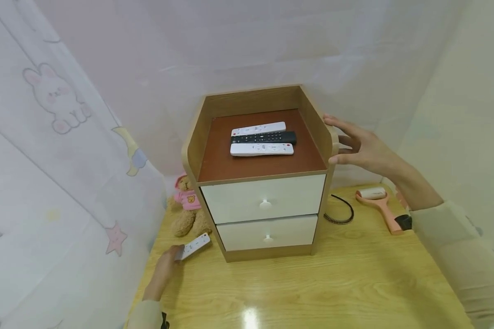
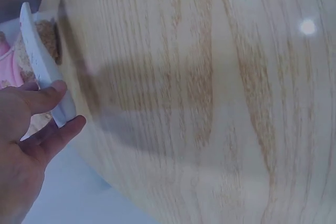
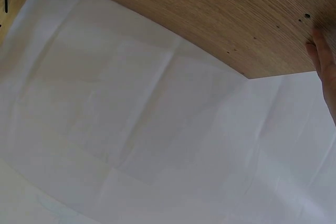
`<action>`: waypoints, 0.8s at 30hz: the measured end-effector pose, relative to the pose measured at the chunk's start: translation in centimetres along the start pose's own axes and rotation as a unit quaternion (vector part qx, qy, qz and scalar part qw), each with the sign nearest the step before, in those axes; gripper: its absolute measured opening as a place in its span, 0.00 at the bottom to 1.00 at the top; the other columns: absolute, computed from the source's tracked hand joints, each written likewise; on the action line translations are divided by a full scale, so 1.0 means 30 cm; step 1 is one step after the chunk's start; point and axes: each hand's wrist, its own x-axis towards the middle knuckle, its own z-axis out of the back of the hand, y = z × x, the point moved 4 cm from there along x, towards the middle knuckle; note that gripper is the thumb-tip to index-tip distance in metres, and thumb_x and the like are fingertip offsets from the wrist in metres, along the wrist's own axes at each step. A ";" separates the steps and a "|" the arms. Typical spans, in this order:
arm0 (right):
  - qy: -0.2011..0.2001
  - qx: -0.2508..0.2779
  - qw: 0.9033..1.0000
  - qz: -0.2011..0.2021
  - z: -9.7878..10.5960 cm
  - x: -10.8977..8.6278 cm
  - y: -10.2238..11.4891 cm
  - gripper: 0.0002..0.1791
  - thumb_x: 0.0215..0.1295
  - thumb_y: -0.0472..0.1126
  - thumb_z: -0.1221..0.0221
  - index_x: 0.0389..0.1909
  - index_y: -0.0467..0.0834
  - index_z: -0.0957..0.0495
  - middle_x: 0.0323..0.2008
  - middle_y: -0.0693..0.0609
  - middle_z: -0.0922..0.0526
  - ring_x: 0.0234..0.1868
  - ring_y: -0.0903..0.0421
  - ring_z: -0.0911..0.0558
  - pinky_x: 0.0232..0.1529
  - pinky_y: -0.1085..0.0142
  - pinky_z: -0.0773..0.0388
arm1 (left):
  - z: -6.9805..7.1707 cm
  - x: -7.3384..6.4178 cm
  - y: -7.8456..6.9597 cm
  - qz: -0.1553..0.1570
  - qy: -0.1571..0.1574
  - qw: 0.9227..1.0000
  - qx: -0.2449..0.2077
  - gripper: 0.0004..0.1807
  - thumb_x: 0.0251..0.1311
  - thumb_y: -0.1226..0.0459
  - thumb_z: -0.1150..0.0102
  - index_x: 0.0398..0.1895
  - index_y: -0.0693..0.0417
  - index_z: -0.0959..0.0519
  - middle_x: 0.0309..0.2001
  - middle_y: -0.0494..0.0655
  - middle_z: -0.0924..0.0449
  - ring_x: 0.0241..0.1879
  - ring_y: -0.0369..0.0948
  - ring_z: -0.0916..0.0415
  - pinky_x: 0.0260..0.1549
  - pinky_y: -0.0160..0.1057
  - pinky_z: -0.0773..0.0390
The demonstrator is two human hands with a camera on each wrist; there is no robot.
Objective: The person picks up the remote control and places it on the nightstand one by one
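Observation:
A white remote control (image 1: pixel 195 246) is gripped between the thumb and fingers of my left hand (image 1: pixel 167 265), low at the table's left side. The left wrist view shows the remote (image 2: pixel 39 59) tilted up, its lower end pinched. My right hand (image 1: pixel 360 146) rests against the right side panel of a small wooden cabinet (image 1: pixel 267 179), fingers extended and spread along its upper edge. In the right wrist view the fingers (image 3: pixel 321 51) touch the wooden panel (image 3: pixel 210 19). On the cabinet's brown top lie two white remotes (image 1: pixel 261 149) with a black remote (image 1: pixel 267 138) between them.
A teddy bear (image 1: pixel 188 201) in pink sits left of the cabinet. To the right lie a black coiled cord (image 1: pixel 341 220) and an orange lint roller (image 1: pixel 380 208). The cabinet's two white drawers (image 1: pixel 247 201) are closed. Pale curtains (image 1: pixel 86 183) enclose the wooden table (image 1: pixel 296 288).

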 end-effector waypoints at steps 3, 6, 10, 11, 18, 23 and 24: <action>-0.001 -0.004 1.000 -0.008 -0.001 -0.004 -0.006 0.49 0.57 0.26 0.36 0.75 0.53 0.47 0.76 0.59 0.53 0.71 0.36 0.43 0.57 0.73 0.28 | 0.021 -0.004 -0.008 -0.011 -0.015 1.000 0.000 0.31 0.42 0.84 0.33 0.55 0.70 0.25 0.50 0.65 0.23 0.48 0.63 0.25 0.46 0.60 0.24; -0.004 -0.010 1.000 -0.017 0.000 -0.007 -0.010 0.49 0.57 0.27 0.35 0.75 0.55 0.47 0.76 0.60 0.53 0.70 0.37 0.43 0.56 0.74 0.28 | 0.049 -0.002 -0.019 -0.015 -0.035 0.999 -0.002 0.31 0.42 0.83 0.33 0.56 0.70 0.26 0.50 0.66 0.24 0.47 0.65 0.26 0.45 0.62 0.24; -0.005 -0.008 1.000 -0.019 -0.002 -0.007 -0.009 0.49 0.57 0.27 0.35 0.75 0.55 0.47 0.76 0.60 0.53 0.70 0.37 0.43 0.56 0.74 0.27 | 0.093 0.005 -0.040 -0.021 -0.068 0.997 -0.013 0.31 0.42 0.83 0.33 0.56 0.68 0.25 0.52 0.65 0.24 0.47 0.65 0.26 0.44 0.62 0.24; -0.005 -0.008 1.000 -0.019 -0.003 -0.007 -0.009 0.49 0.57 0.27 0.35 0.75 0.55 0.47 0.76 0.60 0.53 0.70 0.37 0.43 0.56 0.74 0.27 | 0.104 0.007 -0.047 -0.025 -0.075 0.997 -0.018 0.31 0.42 0.83 0.33 0.56 0.68 0.25 0.52 0.65 0.24 0.48 0.65 0.26 0.43 0.63 0.24; -0.007 -0.005 1.000 -0.011 -0.001 -0.005 0.000 0.48 0.58 0.27 0.36 0.75 0.54 0.47 0.76 0.60 0.53 0.70 0.37 0.42 0.56 0.73 0.27 | 0.185 0.022 -0.087 -0.051 -0.130 0.989 -0.037 0.34 0.40 0.84 0.33 0.57 0.68 0.27 0.52 0.67 0.25 0.49 0.66 0.27 0.46 0.66 0.26; -0.004 -0.015 1.000 -0.007 -0.010 -0.003 0.030 0.48 0.58 0.26 0.36 0.76 0.52 0.48 0.76 0.57 0.54 0.70 0.36 0.43 0.57 0.75 0.28 | 0.238 0.025 -0.092 -0.026 -0.153 0.987 -0.041 0.33 0.42 0.82 0.33 0.57 0.66 0.26 0.53 0.65 0.25 0.50 0.65 0.28 0.46 0.65 0.26; -0.004 -0.016 1.000 -0.008 -0.014 -0.003 0.041 0.48 0.58 0.26 0.36 0.76 0.51 0.48 0.76 0.56 0.54 0.70 0.35 0.43 0.57 0.75 0.28 | 0.253 0.024 -0.095 -0.020 -0.158 0.986 -0.048 0.33 0.42 0.82 0.32 0.57 0.65 0.26 0.53 0.64 0.25 0.51 0.65 0.28 0.47 0.65 0.26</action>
